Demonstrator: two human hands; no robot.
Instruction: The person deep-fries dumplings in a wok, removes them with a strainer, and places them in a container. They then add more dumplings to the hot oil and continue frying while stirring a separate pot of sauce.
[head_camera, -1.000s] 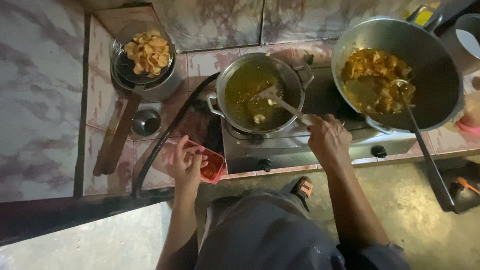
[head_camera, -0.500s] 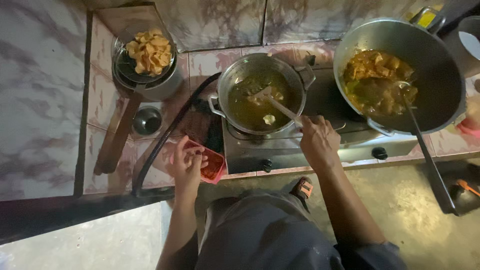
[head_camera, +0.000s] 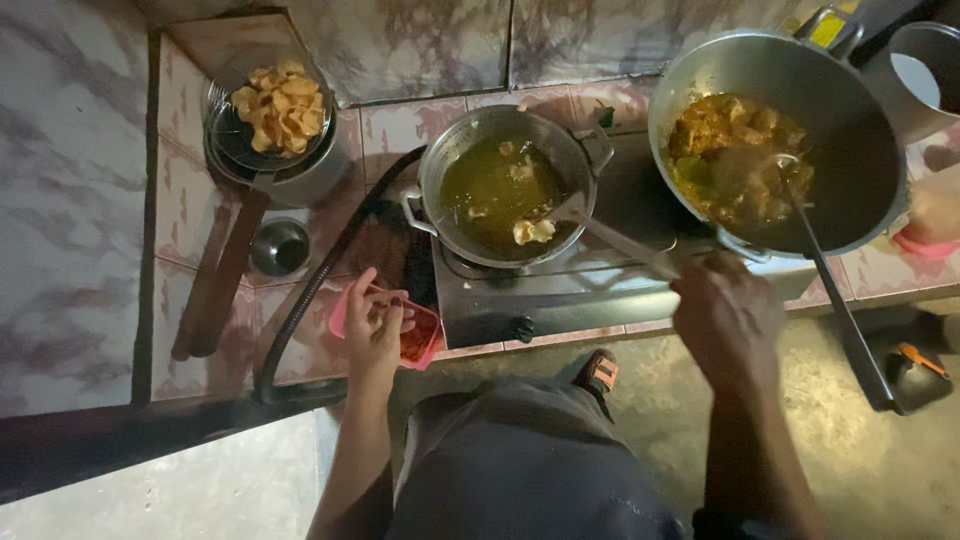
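— Since a moment ago the right hand (head_camera: 725, 318) has drawn back from the round steel frying pot (head_camera: 503, 185) toward the person's body, fingers wrapped around the long handle of the metal spatula (head_camera: 610, 238), whose blade now rests at the near rim of the pot instead of in the middle of the oil.

— And the other hand?

— It has hardly moved. The left hand (head_camera: 375, 322) sits over the small pink plastic tub (head_camera: 420, 335) just left of the steel tabletop stove (head_camera: 560, 290) that carries the pot, fingers curled in on the raw chips; whether they pinch anything I cannot tell.

— What's in the pot?

— Yellow oil and a few pale crackers (head_camera: 532, 230) floating near the blade. To fry them well, I'd say keep them turning and lift them the moment they puff, letting oil drip off first.

— What else is around the pot?

— To its right, a big grey wok of orange stew (head_camera: 770, 140) with a ladle standing in it. To its far left, a wire strainer of fried golden crackers (head_camera: 272, 100) over a steel bowl. All this stands on a pink marbled tile desk (head_camera: 190, 200), dim and shadowed, with bare concrete floor (head_camera: 860, 450) on the near side.
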